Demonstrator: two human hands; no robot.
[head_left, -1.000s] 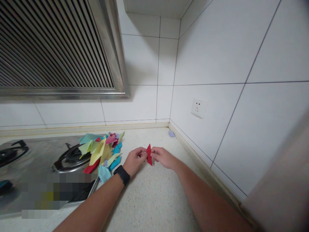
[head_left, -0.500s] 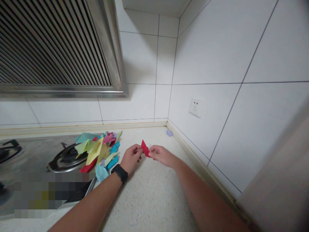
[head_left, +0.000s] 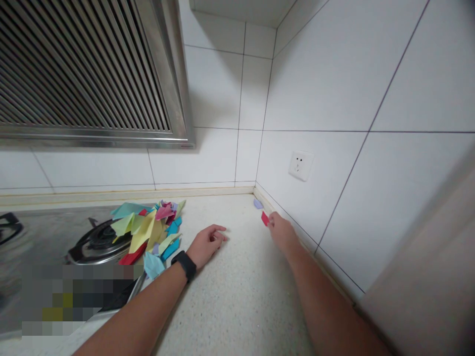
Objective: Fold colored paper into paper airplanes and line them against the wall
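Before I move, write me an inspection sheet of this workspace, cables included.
Surface: pale speckled countertop, in the back corner a small lilac paper piece
Work in hand: small red folded paper
Clutter: heap of multicoloured folded papers, overlapping the steel gas stove
Hands: right hand grips the red paper; left hand holds nothing visible
Cables: nothing seen
Surroundings: white wall socket, slatted steel range hood

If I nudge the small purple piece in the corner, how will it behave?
The purple piece looks like folded paper, so it is probably light and would slide at a slight push. It lies low on the counter, so it seems unlikely to roll or tip. Its small, compact shape suggests some stiffness, though pinching might crease it.
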